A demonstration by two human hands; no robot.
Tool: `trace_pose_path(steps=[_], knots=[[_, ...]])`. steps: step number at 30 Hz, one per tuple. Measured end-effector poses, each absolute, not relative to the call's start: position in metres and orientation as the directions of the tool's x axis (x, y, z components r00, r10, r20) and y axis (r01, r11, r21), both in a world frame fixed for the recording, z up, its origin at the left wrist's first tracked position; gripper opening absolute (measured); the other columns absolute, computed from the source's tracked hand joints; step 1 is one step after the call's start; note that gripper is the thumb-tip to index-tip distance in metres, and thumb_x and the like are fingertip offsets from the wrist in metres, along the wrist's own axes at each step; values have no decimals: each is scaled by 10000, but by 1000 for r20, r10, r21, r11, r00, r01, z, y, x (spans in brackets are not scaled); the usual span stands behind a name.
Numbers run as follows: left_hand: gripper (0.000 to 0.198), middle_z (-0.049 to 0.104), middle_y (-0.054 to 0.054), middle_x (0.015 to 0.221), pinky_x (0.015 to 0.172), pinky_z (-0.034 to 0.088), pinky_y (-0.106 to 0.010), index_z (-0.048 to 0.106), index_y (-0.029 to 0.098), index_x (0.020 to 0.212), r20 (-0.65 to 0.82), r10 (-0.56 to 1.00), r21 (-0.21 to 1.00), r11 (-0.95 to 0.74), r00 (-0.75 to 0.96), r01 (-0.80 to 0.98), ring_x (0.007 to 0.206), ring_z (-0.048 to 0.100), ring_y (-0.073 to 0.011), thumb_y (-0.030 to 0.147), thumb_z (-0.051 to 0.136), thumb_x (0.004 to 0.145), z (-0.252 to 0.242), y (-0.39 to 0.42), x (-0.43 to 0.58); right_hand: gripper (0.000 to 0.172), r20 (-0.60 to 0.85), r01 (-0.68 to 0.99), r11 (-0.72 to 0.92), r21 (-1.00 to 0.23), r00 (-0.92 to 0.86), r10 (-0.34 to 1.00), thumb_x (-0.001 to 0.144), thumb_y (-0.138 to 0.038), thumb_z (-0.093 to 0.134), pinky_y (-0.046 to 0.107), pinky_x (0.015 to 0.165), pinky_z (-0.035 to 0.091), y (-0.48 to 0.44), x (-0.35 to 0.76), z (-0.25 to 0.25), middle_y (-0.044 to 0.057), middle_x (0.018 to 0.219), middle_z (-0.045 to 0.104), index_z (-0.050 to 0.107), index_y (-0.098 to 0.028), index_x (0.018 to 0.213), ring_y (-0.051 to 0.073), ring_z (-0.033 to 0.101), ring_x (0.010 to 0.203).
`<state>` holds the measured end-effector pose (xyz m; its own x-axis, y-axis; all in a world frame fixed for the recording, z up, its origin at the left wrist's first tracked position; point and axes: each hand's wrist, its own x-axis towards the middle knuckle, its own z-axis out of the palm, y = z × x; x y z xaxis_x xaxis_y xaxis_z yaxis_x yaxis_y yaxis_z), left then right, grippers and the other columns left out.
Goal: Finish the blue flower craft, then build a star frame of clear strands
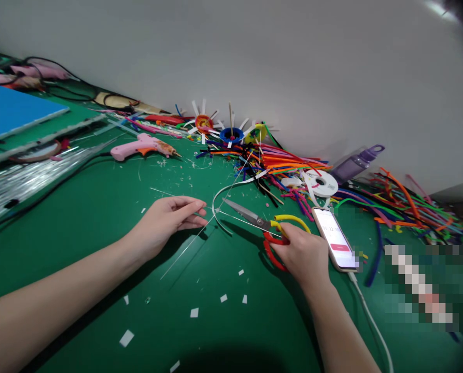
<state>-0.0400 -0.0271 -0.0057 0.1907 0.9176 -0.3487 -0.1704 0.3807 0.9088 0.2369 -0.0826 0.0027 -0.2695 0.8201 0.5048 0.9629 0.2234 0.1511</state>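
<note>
My left hand (177,215) is closed in a pinch on one arm of a frame of thin white sticks (190,246) that cross at a middle point. A narrow white strip (216,196) curves past that crossing, and its far end reaches toward the craft pile. My right hand (303,254) is wrapped round the handles of a pair of scissors (250,214), one loop yellow and the other red. The blades point left toward the crossing. One stick runs to the fingers of my right hand; whether they grip it I cannot tell.
A pink glue gun (143,147) lies at the back left. Coloured pipe cleaners (293,160) pile along the wall with a white spool (321,183) and purple bottle (358,163). A lit phone (336,238) on a cable sits right of my right hand. Paper scraps (194,313) dot the green table.
</note>
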Motion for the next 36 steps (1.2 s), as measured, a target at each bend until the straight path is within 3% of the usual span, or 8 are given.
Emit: trace_pose_path(steps=[16, 25, 30, 36], knots=[[225, 686, -33, 832, 691, 553, -208, 676, 161, 860, -345, 920, 908, 377, 184, -184, 676, 659, -106, 339, 726, 733, -5, -27, -40, 311, 501, 998, -19, 68, -17, 865, 775, -485, 559, 272, 473, 251, -81, 238, 1, 33, 531, 617, 663, -196, 729, 174, 527, 452], [220, 683, -27, 786, 680, 550, -221, 679, 154, 856, -361, 916, 880, 397, 177, -260, 645, 644, -98, 320, 736, 724, -4, -27, -40, 409, 434, 951, -86, -297, 214, 875, 770, -605, 539, 248, 446, 303, -77, 236, 10, -22, 482, 517, 529, -218, 638, 129, 440, 415], [217, 678, -19, 792, 657, 550, -191, 686, 156, 854, -362, 913, 862, 404, 187, -305, 638, 645, -85, 314, 748, 717, -6, -26, -41, 436, 369, 876, -143, -460, 335, 867, 724, -633, 590, 248, 458, 340, -76, 237, 13, -2, 533, 585, 608, -198, 711, 135, 478, 439], [227, 676, -6, 790, 689, 553, -208, 676, 170, 862, -309, 942, 890, 335, 132, -308, 657, 657, -95, 319, 753, 709, -4, -25, -43, 445, 336, 856, -168, -488, 362, 869, 708, -630, 609, 245, 467, 354, -75, 237, 14, 6, 555, 611, 636, -189, 758, 143, 508, 460]])
